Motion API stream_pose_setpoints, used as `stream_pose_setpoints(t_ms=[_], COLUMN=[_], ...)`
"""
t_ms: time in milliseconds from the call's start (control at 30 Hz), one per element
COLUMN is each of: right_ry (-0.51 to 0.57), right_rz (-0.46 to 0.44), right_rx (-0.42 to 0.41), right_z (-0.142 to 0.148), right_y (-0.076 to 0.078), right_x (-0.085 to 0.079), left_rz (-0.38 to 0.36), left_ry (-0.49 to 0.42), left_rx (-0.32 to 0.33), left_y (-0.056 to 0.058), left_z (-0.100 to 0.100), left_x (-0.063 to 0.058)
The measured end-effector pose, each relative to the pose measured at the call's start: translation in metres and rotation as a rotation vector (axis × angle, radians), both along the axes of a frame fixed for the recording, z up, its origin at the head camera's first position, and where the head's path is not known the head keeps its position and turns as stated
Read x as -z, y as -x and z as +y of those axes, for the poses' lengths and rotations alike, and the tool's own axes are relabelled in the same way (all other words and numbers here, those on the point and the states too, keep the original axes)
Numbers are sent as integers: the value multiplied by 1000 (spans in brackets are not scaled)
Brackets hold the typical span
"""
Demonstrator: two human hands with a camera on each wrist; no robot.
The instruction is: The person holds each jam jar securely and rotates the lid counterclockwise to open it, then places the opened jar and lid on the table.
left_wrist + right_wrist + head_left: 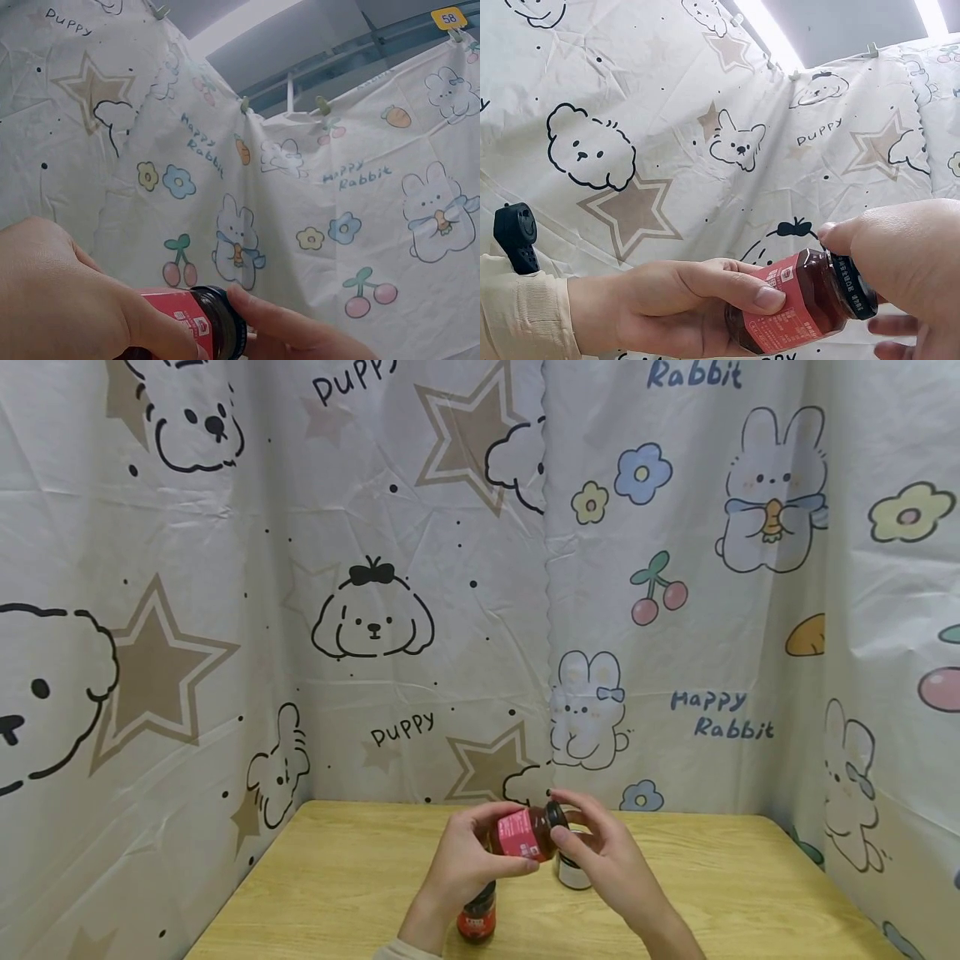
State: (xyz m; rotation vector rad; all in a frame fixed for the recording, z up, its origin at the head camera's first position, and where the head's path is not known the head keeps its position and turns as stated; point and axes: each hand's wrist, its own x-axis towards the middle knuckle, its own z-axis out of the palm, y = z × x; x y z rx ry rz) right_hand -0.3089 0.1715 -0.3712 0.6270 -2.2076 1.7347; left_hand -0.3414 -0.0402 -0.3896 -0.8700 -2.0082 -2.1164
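Note:
My left hand [463,856] grips a glass jar [519,837] of dark red contents with a pink-red label, tilted on its side above the table. Its black lid [556,817] points to the right. Around that lid are the thumb and fingers of my right hand [611,856], pinching its edge. In the right wrist view the left thumb lies along the label of the jar [799,307], and small white print shows on the lid [851,289]. The left wrist view shows the lid [231,322] with the right fingertips at its edge.
Below my left hand a second jar [477,920] with a red label and dark lid stands on the yellow wood-grain table [337,893]. A jar with a pale label [574,872] stands behind my right hand, partly hidden. Printed curtains [465,635] enclose the table's back and sides.

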Motion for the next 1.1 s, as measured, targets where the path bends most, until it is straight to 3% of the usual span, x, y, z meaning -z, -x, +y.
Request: stream_pose_setpoints(t_ms=[233,633,1100], right_ry=[-104,-84,-93], right_rz=[-17,-27,80], right_rx=[62,-17,-131], right_z=[-1,4,7], right_y=[2,-1,-1], right_x=[1,-1,0], left_rz=[-10,-24,-38], left_ry=[8,12,9], left_rx=[-15,-20,-43], left_y=[1,1,1], left_z=[-1,1,-1], left_x=[2,1,2])
